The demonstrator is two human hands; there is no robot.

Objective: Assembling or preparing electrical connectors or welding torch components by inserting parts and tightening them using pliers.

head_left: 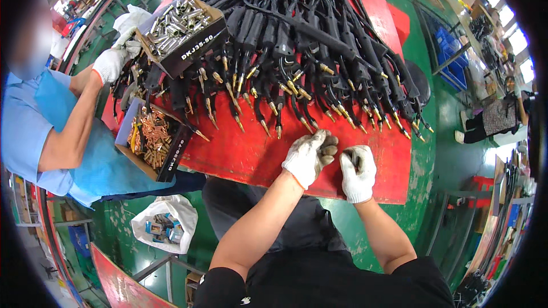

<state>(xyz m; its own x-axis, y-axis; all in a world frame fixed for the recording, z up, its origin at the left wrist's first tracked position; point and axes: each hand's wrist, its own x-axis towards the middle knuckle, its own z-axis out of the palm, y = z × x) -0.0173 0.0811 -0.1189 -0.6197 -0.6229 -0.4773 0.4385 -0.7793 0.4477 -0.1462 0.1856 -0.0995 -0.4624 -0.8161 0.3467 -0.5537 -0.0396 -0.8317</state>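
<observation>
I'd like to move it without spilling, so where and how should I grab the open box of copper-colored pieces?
Probably grip the open box with both hands, by its flat dark right-hand wall and the opposite wall, coming from the right: a co-worker is close on its left. The uncovered top shows loose copper-colored pieces, so hold outside and keep it level.

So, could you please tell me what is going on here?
The left hand and right hand, both gloved, are curled over the table near the torches; whether they hold anything is hard to tell. At left, a co-worker has a gloved hand beside a box of silver parts; a second box holds copper parts.
</observation>
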